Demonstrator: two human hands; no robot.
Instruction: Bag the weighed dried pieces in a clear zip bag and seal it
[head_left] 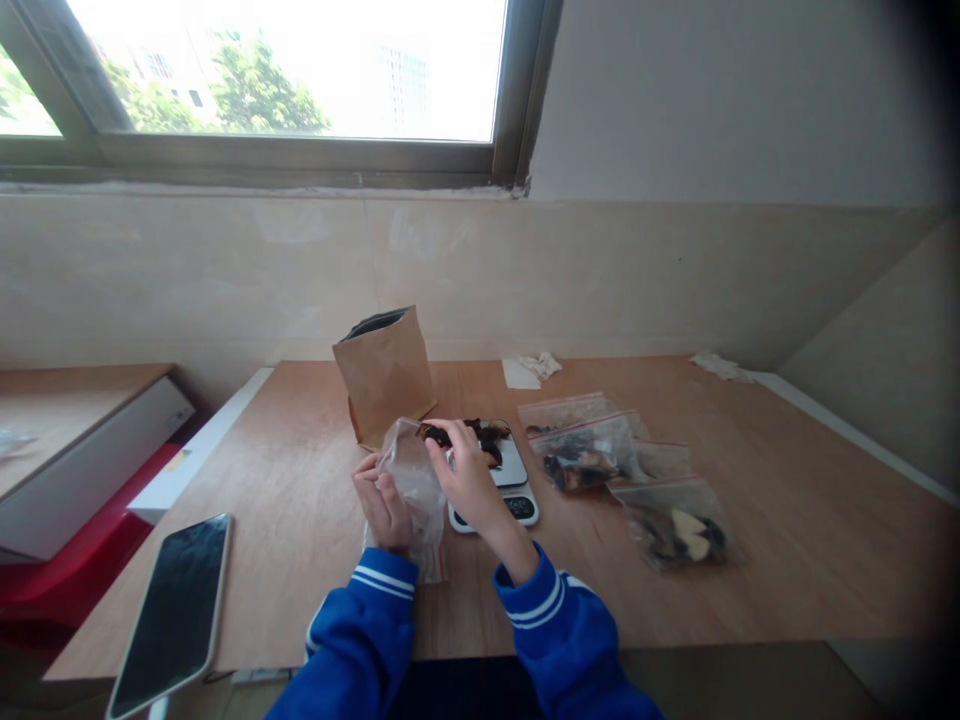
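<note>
My left hand (384,508) is closed on a clear zip bag (418,475), which it holds up beside the scale. In my right hand (466,470) a dark brown dried piece (436,435) is pinched, right at the bag's upper end. Whether the piece is inside the bag's mouth I cannot tell. Under and behind my right hand stands a white digital scale (513,465) with a dark display. More dark dried pieces (491,437) lie on its plate, partly hidden by my fingers. An open brown paper pouch (386,375) stands upright behind the bag.
Several filled zip bags lie to the right, among them a front one (679,525) and a rear one (589,455). A phone or tablet (176,600) rests at the left edge. White paper (521,373) and crumpled tissue (544,364) lie at the back.
</note>
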